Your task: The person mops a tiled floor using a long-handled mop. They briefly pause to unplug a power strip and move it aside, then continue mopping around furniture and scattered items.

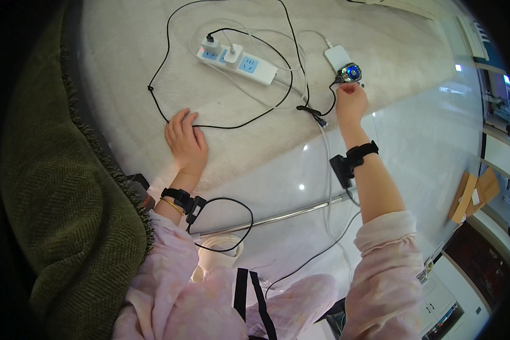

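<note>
No legible lettering, the small white label (475,197) on the brown cardboard box (464,191) too indistinct.

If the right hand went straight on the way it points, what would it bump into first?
Probably the round, blue-lit gadget just beyond the right hand; whether they already touch is unclear.

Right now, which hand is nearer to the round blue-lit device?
Right. The right hand is at the near side of the round blue-lit device; the left hand is far to its left.
</note>
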The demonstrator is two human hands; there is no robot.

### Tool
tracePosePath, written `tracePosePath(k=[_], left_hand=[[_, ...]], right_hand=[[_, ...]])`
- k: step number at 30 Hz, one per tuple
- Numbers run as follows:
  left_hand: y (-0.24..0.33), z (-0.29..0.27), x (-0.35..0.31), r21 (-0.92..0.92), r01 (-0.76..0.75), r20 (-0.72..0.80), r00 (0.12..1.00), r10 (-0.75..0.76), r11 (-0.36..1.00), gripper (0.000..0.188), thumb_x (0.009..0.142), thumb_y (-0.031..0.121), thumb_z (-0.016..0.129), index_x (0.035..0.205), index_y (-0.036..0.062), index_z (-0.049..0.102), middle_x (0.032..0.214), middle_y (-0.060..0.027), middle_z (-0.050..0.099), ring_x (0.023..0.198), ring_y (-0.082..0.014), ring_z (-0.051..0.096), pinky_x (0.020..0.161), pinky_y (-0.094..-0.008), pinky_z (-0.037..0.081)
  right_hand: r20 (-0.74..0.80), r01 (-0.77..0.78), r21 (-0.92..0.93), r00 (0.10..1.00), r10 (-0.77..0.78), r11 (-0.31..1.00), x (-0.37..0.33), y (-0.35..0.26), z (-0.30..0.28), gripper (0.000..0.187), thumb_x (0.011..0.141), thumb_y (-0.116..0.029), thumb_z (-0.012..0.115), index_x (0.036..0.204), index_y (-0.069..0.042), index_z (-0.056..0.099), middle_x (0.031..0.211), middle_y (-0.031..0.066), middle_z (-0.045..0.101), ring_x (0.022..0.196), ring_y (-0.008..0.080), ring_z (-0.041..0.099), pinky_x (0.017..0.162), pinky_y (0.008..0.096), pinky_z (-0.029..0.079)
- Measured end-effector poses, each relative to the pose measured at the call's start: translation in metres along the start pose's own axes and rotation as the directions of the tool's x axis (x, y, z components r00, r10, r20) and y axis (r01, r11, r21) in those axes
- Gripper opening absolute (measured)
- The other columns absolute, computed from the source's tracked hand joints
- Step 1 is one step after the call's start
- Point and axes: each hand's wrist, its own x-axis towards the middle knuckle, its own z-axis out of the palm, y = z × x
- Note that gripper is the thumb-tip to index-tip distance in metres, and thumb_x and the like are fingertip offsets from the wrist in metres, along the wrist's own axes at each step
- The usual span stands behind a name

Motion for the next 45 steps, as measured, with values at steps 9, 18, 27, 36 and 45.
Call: tracePosePath(k=[9,18,27,36,45], left_hand=[[0.0,0.002,-0.002,0.025,-0.014,0.006,1.0,0.014,1.0,0.03,0.083,0.006,0.054,0.113,0.0082,0.055,0.124,-0.0102,0.051,0.12,-0.0307,0.044,0.106,-0.0468,0.028],[0.0,0.004,-0.002,0.038,-0.021,0.005,1.0,0.021,0.999,0.029,0.083,0.006,0.054,0.112,0.0072,0.056,0.124,-0.0105,0.051,0.12,-0.0308,0.044,0.105,-0.0471,0.028],[-0.001,0.004,-0.003,0.014,-0.042,-0.017,0.999,0.042,0.999,0.03,0.082,0.006,0.054,0.112,0.0072,0.056,0.123,-0.0111,0.052,0.118,-0.0317,0.045,0.104,-0.0473,0.03],[0.001,0.002,-0.004,0.003,-0.042,0.0,0.999,0.042,0.999,0.027,0.084,0.007,0.053,0.111,0.0071,0.056,0.125,-0.0108,0.05,0.12,-0.0311,0.043,0.104,-0.0469,0.029],[-0.002,0.003,-0.006,0.001,-0.054,0.007,0.999,0.054,0.999,0.026,0.086,0.008,0.052,0.111,0.0076,0.057,0.126,-0.0098,0.051,0.121,-0.0308,0.042,0.105,-0.0463,0.028]], right_hand=[[0.18,0.091,0.311,0.972,-0.153,0.946,-0.019,0.012,0.03,0.032,0.073,-0.015,0.079,0.103,-0.006,0.073,0.087,0.0021,0.054,0.081,0.0134,0.055,0.074,0.0258,0.045],[0.077,-0.097,0.21,0.994,0.082,0.973,-0.025,-0.002,0.048,0.018,0.076,-0.018,0.077,0.087,-0.005,0.074,0.078,0.0037,0.066,0.07,0.0127,0.06,0.068,0.0266,0.047],[0.309,-0.182,0.38,0.949,0.062,0.907,-0.054,0.038,-0.006,0.01,0.08,-0.007,0.071,0.086,0.0,0.071,0.073,0.0032,0.066,0.063,0.0098,0.058,0.058,0.0235,0.046],[0.328,0.053,0.326,0.93,-0.165,0.944,-0.064,0.035,-0.011,0.008,0.079,-0.006,0.068,0.086,-0.002,0.071,0.081,0.0061,0.063,0.07,0.0165,0.061,0.066,0.0284,0.048],[0.239,0.146,0.192,0.952,-0.19,0.97,-0.101,0.075,-0.046,0.008,0.088,-0.009,0.063,0.088,-0.001,0.061,0.074,0.0059,0.06,0.064,0.0133,0.057,0.06,0.0275,0.046]])
